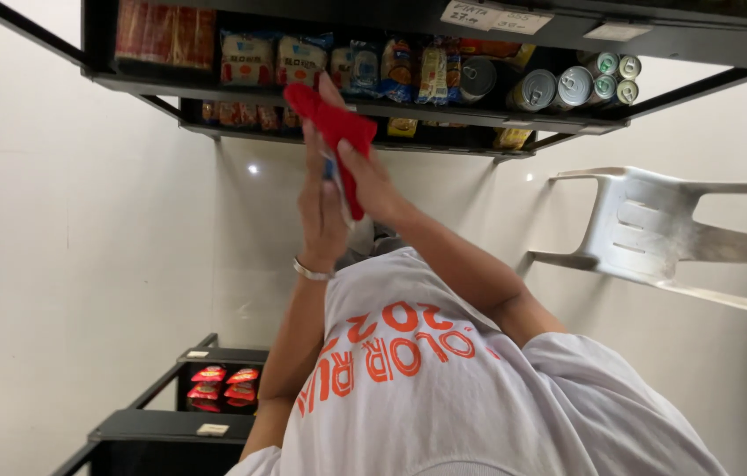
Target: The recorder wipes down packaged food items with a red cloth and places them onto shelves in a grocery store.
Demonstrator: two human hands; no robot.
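Both my arms reach out over my white shirt with orange print [409, 370] toward a black shelf rack [373, 110]. A soft red piece, seemingly a cloth [338, 132], is held between both hands just in front of the shelf edge. My left hand [321, 207], with a metal bracelet on its wrist, grips it from the left. From the right, my right hand [372, 181] pinches its lower part. A small blue and white bit [333, 172] shows between the hands; I cannot tell what it is.
The rack holds snack packets [276, 60], noodle bags and several tins [559, 88] lying on their sides. A white plastic chair [656, 234] is at the right. A lower black shelf with red packets [224, 388] sits at the bottom left. White surfaces surround the rack.
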